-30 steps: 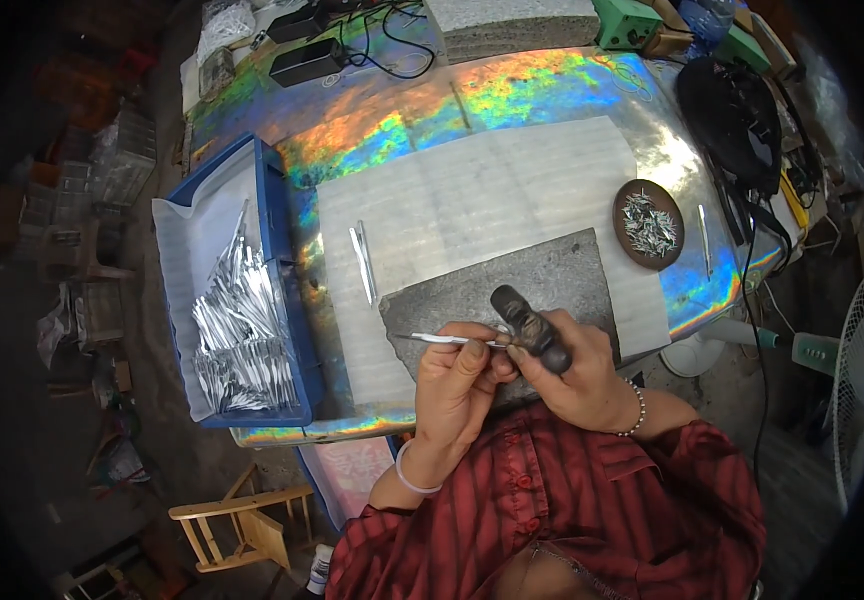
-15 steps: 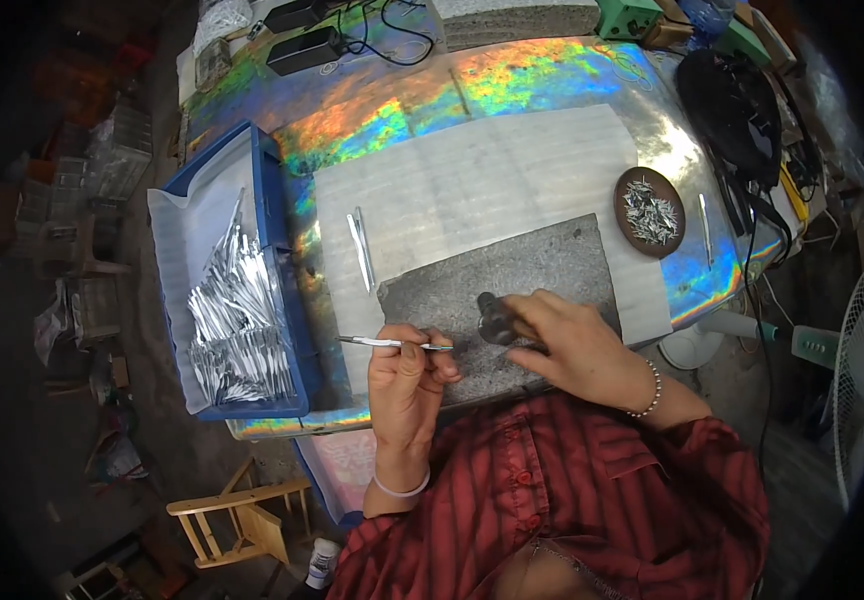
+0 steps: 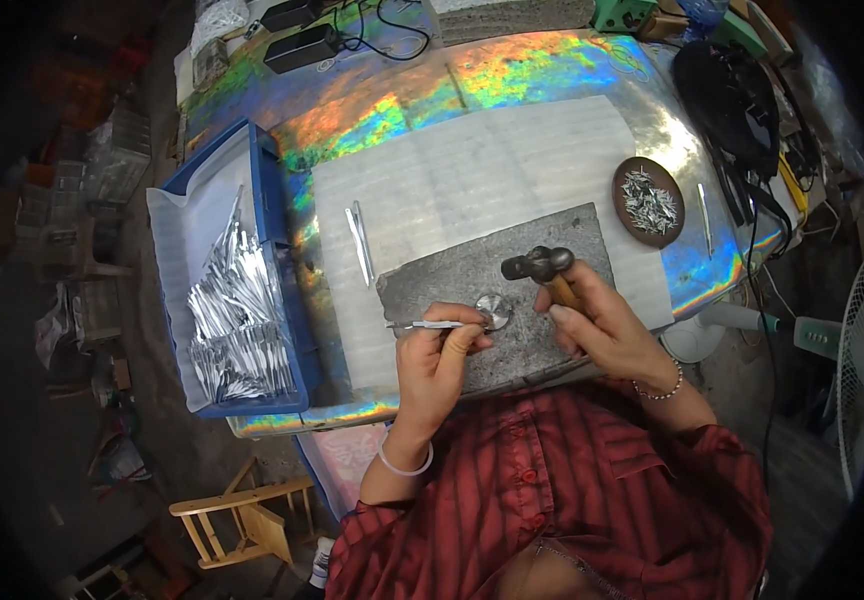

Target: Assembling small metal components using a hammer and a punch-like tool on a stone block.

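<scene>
Left hand (image 3: 434, 365) pinches a slim silver rod (image 3: 437, 324) beside a metal disc (image 3: 493, 309), right hand (image 3: 600, 325) grips a hammer (image 3: 542, 264) at the rod's two o'clock, both hands closed, I judge, for control

A slab (image 3: 457, 275) lies on a sheet (image 3: 472, 170) before me, a tray (image 3: 270, 180) of rods (image 3: 237, 305) at my left, a dish (image 3: 656, 238) at my right.

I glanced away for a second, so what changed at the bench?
The right hand moved the hammer forward. The left hand carried the thin rod left, then back right. A round metal disc now shows on the gray slab. Both hands kept hold. The blue tray and brown dish stayed put.
</scene>
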Demonstrator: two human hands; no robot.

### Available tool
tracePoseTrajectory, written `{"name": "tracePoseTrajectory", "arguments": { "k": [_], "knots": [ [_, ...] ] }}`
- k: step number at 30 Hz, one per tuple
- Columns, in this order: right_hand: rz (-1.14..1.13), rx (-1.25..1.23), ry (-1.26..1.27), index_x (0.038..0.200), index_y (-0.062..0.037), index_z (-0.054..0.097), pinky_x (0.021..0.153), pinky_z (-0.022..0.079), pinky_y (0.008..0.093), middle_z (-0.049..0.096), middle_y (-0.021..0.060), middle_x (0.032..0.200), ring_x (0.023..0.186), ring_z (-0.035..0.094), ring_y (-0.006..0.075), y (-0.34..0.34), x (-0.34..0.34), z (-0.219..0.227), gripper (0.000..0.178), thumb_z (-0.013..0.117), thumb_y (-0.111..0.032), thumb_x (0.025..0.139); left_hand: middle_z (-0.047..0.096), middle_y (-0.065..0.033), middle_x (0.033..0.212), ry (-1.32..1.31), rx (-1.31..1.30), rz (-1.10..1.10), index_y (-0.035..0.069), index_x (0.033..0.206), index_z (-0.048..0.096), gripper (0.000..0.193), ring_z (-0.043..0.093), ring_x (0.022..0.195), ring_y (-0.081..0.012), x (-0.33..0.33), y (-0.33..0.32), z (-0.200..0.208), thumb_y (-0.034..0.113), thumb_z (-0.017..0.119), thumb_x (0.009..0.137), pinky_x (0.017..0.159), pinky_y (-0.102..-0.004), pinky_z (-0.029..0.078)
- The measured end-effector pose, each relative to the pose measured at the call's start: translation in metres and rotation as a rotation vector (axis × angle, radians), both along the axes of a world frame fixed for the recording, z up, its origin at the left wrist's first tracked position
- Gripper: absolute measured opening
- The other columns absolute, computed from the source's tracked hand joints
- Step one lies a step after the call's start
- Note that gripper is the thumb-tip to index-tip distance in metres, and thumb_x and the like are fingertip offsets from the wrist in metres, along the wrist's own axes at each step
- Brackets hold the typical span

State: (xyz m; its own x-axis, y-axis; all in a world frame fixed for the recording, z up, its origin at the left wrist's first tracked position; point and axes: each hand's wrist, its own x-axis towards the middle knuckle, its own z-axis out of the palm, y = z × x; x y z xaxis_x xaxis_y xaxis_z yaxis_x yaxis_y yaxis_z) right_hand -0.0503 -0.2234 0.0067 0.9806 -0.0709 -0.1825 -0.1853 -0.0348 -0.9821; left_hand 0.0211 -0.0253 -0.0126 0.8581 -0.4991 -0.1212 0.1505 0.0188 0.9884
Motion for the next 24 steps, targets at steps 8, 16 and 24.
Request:
{"name": "tracePoseTrajectory", "arguments": {
  "k": [8,16,24],
  "knots": [
    [-0.005,0.13,0.07,0.116,0.0017,0.045,0.062,0.044,0.0242,0.055,0.004,0.086,0.07,0.052,0.0081,-0.009,-0.012,-0.003,0.032,0.051,-0.011,0.088,0.061,-0.0092,0.085,-0.13,0.134,-0.065,-0.002,0.091,0.054,0.007,0.062,0.073,-0.0128,0.004,-0.002,0.0,0.004,0.052,0.089,0.067,-0.0236,0.051],
    [-0.016,0.148,0.107,0.113,0.0025,0.049,0.065,0.045,0.0233,0.057,0.0035,0.081,0.074,0.053,0.0078,-0.007,-0.014,-0.009,0.031,0.055,-0.01,0.085,0.061,-0.0087,0.085,-0.153,0.165,-0.079,-0.002,0.09,0.054,0.007,0.061,0.072,-0.0125,0.005,-0.003,0.0,0.004,0.052,0.088,0.066,-0.0234,0.051],
    [-0.036,0.075,0.077,0.106,0.0014,0.054,0.064,0.044,0.0243,0.059,0.0045,0.081,0.074,0.054,0.0079,-0.006,-0.014,-0.014,0.028,0.058,-0.011,0.081,0.06,-0.0091,0.086,-0.185,0.165,-0.094,-0.003,0.09,0.054,0.007,0.061,0.072,-0.0128,0.007,-0.003,0.0,0.004,0.052,0.089,0.066,-0.0237,0.052]
  ]
}}
